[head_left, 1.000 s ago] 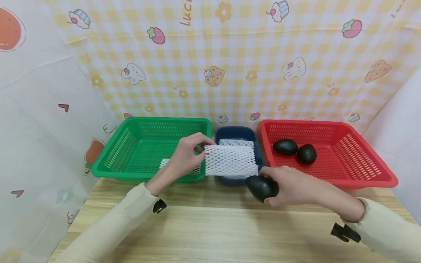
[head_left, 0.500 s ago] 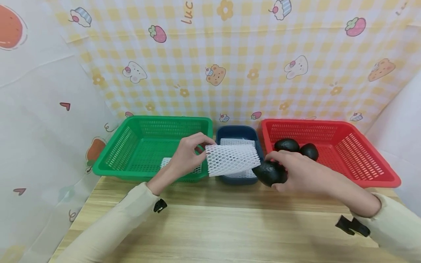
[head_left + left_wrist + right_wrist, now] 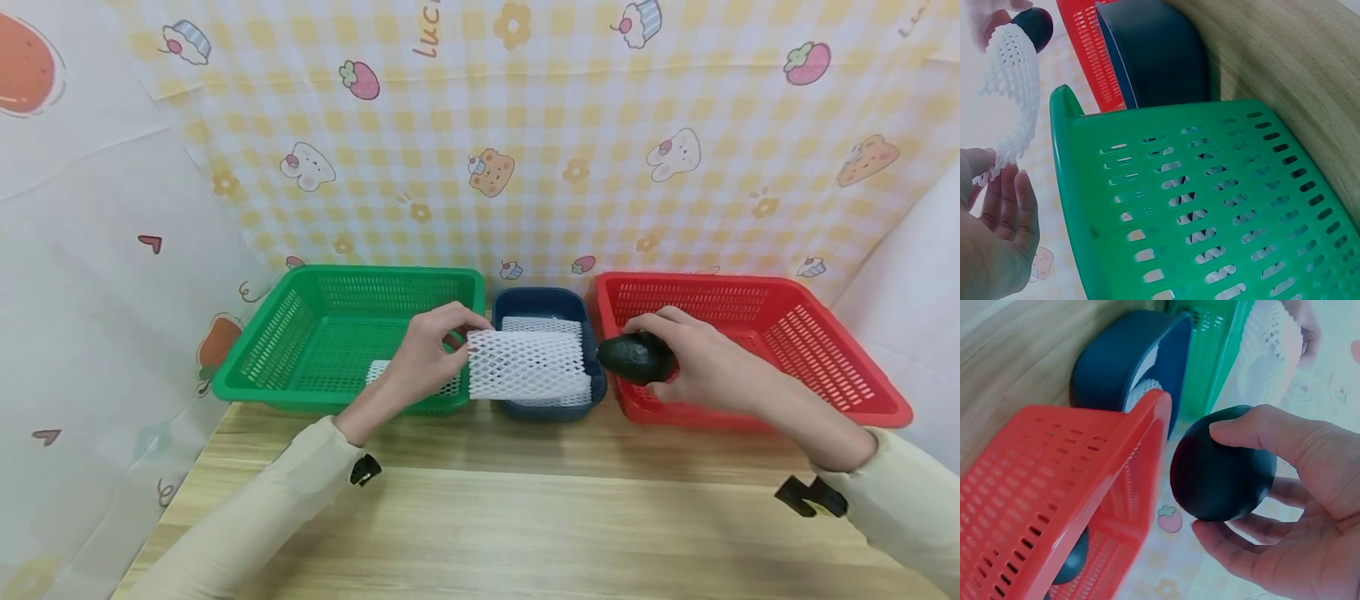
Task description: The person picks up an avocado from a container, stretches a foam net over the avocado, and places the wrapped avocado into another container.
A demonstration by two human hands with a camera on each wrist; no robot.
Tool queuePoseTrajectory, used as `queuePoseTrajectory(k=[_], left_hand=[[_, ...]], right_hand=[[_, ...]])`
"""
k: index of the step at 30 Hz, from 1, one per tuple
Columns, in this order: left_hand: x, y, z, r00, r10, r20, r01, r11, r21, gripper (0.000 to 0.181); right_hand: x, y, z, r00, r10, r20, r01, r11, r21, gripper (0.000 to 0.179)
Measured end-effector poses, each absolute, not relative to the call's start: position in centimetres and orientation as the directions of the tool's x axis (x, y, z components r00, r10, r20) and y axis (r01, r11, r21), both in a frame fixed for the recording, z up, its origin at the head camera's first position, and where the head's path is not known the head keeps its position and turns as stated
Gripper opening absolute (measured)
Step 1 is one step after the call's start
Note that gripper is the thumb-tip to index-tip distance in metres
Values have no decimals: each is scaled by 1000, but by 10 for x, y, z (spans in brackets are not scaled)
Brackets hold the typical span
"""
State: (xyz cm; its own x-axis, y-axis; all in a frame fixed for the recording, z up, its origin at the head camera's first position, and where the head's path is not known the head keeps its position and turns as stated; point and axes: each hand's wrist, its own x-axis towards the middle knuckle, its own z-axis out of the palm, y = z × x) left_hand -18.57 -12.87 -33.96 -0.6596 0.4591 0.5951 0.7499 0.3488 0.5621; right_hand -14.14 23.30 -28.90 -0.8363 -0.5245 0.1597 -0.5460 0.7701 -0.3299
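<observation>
My left hand (image 3: 431, 354) pinches the left end of a white foam net sleeve (image 3: 528, 365), stretched out flat above the dark blue bin (image 3: 542, 297). In the left wrist view, thumb and fingers hold the sleeve's (image 3: 1013, 94) near edge. My right hand (image 3: 701, 362) grips a dark avocado (image 3: 636, 358) by the red basket's left rim, its tip pointing toward the sleeve. The right wrist view shows thumb and fingers around the avocado (image 3: 1222, 465). More foam sleeves (image 3: 543, 323) lie in the blue bin, partly hidden by the held one.
The red basket (image 3: 817, 333) stands on the right, with dark avocados (image 3: 1072, 559) inside, hidden behind my right hand in the head view. At left is the green basket (image 3: 300, 333), where a white netted piece (image 3: 375, 371) shows beside my left wrist. Wooden table (image 3: 480, 517) spreads in front.
My right hand has carried the avocado right and farther back, away from the sleeve's end to the red basket's rim. The sleeve's right end tilted up, then levelled again; my left hand stays put.
</observation>
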Motion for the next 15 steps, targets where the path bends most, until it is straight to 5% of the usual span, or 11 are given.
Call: queuePoseTrajectory(k=[15], left_hand=[[-185,-127,-340,-651,455,607,757,340,558,32]], right_hand=[[-148,233,-298,-771,-589,241,-634,683,-362,76]])
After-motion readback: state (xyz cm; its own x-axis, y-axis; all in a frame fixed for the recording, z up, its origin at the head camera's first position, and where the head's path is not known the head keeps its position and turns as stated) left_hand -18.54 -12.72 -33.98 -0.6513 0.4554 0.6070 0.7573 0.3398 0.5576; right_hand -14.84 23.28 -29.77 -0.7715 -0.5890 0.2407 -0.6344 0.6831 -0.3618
